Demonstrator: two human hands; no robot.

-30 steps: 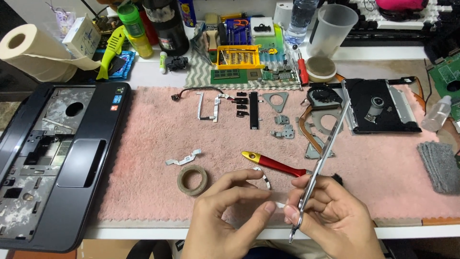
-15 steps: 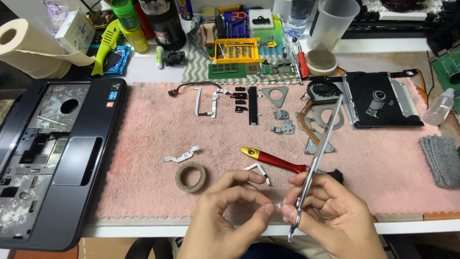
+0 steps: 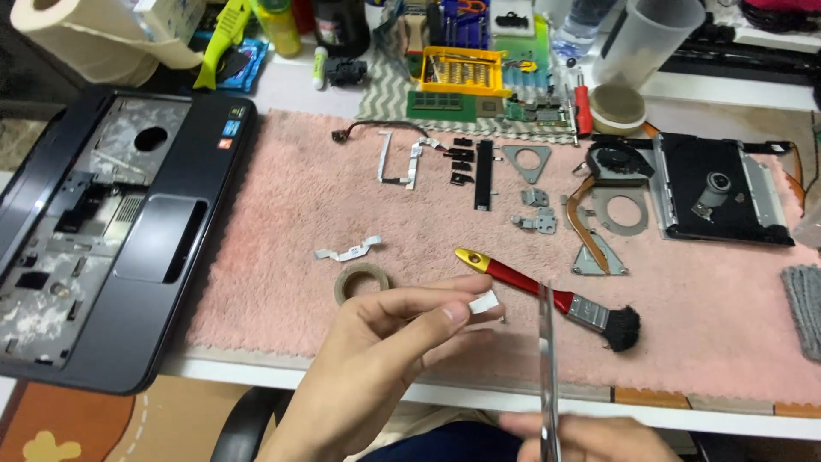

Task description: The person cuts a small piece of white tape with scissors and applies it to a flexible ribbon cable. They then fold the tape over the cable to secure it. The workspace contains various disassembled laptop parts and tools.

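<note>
My left hand (image 3: 385,359) reaches out over the front edge of the pink towel mat (image 3: 342,197) and pinches a small white ribbon piece (image 3: 484,301) between thumb and fingertips. At the bottom edge of the view, my right hand (image 3: 590,435) grips a long thin metal tool (image 3: 547,368) that stands almost upright, its tip just right of the ribbon piece. A red-handled brush (image 3: 547,295) with a yellow end and black bristles lies on the mat just beyond both hands. A tape roll (image 3: 361,281) sits just above my left hand.
An opened black laptop shell (image 3: 103,231) lies at the left. On the mat are a white flex cable (image 3: 346,251), brackets, a fan with heat pipe (image 3: 616,162) and an optical drive (image 3: 723,188). A yellow bit box (image 3: 466,68), bottles and a paper roll (image 3: 85,34) stand behind.
My hands have parted: the right hand dropped to the bottom edge with the metal tool, now nearly upright, while the left hand stays out with the white piece. The view tilted down.
</note>
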